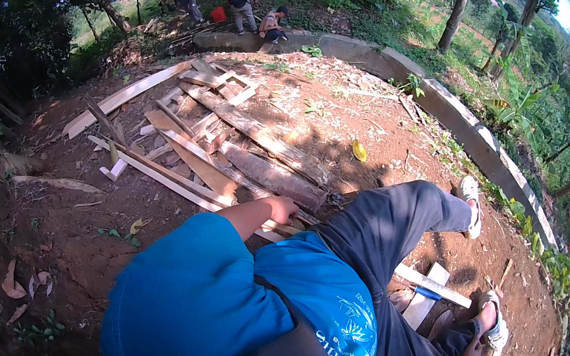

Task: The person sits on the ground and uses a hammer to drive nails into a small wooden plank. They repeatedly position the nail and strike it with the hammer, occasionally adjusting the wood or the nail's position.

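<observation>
My left hand (284, 211) is closed at the near end of a long wooden plank (217, 166) in the pile to my left. Its fingers are curled and partly hidden against the wood. Down by my right foot, my right hand (470, 354) reaches to the ankle, next to the dark trouser hem; its fingers are mostly hidden. Between my legs, a pale wood strip (454, 295) crosses a wider board (419, 310). A bright blue handle or tube (427, 293) lies where they meet.
Several rough boards (255, 130) and offcuts are heaped on sloping brown soil (72, 243). A low concrete wall (455, 111) curves along the far and right edge. Three people, one standing (239, 0), are at the far left near a red bucket (218, 14). Trees stand behind.
</observation>
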A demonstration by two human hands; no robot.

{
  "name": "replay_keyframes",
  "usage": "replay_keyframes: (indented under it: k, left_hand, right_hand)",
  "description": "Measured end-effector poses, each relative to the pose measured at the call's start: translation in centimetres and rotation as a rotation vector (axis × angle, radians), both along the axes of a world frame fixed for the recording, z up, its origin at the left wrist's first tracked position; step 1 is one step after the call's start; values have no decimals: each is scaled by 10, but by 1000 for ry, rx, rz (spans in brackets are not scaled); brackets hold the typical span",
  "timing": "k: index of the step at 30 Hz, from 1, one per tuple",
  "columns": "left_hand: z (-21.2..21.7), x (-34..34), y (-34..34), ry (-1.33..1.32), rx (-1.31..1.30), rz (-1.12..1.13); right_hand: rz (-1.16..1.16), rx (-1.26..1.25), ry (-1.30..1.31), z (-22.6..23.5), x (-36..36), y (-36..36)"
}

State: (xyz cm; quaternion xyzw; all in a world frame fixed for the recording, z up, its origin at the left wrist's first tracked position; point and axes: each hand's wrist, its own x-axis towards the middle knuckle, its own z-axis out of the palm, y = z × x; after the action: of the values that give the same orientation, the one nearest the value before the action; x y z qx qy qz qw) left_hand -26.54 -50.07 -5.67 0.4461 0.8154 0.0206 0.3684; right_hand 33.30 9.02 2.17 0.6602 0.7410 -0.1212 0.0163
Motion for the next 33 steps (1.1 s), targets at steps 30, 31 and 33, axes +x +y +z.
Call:
replay_keyframes:
  k: [30,31,33]
  left_hand:
    - [159,65,277,-257,798,53]
    - [160,83,302,-315,782,-39]
    - [148,117,343,-360,713,-352]
  right_hand:
    - [-181,-156,579,9,32,-60]
    - [-115,-102,588,6,37,-63]
    - [-149,-141,614,9,32,-69]
